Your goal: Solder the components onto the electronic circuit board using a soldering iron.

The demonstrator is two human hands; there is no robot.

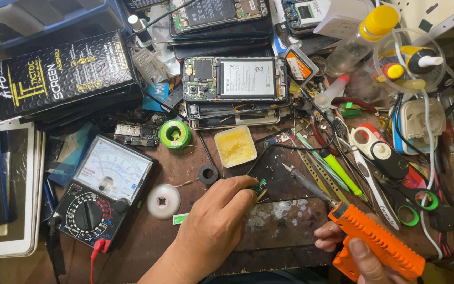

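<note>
My left hand (214, 221) rests on the dark work mat (285, 221) and pinches a small green circuit board (260, 188) at its fingertips. My right hand (356, 250) grips an orange soldering gun (377, 242) at the lower right. Its thin metal tip (303, 181) points up and left, a short way right of the small board. A black wire runs from the board area up toward the opened phone (236, 79) with its back off, lying on a stack of other phones.
An analog multimeter (101, 192) with red and black leads sits at the left. A tub of yellow flux (235, 146), a green solder spool (175, 134), a white reel (163, 201), tweezers, scissors (413, 202), bottles and a black box (61, 73) crowd the bench.
</note>
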